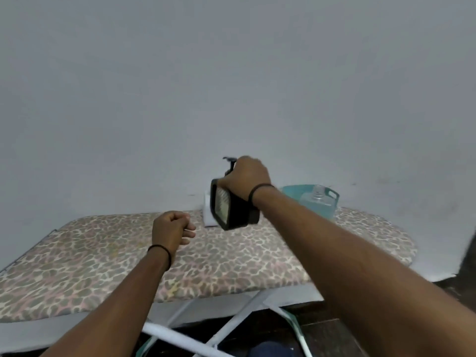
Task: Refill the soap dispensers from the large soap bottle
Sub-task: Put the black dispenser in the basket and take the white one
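My right hand (pixel 247 177) grips a black square soap dispenser (pixel 231 211) by its top and holds it tilted above the leopard-print board (pixel 103 258). The dispenser's black pump nozzle (pixel 230 160) sticks out above my fingers. My left hand (pixel 171 229) hovers over the board with its fingers curled and holds nothing. A clear large soap bottle (pixel 315 199) with a clear cap stands in a teal tub (pixel 332 195) at the back right, partly hidden by my right forearm.
A white object (pixel 208 215) sits behind the dispenser, close to the grey wall. White metal legs (pixel 226 328) cross under the board's near edge. A dark shape (pixel 470 253) shows at the right frame edge.
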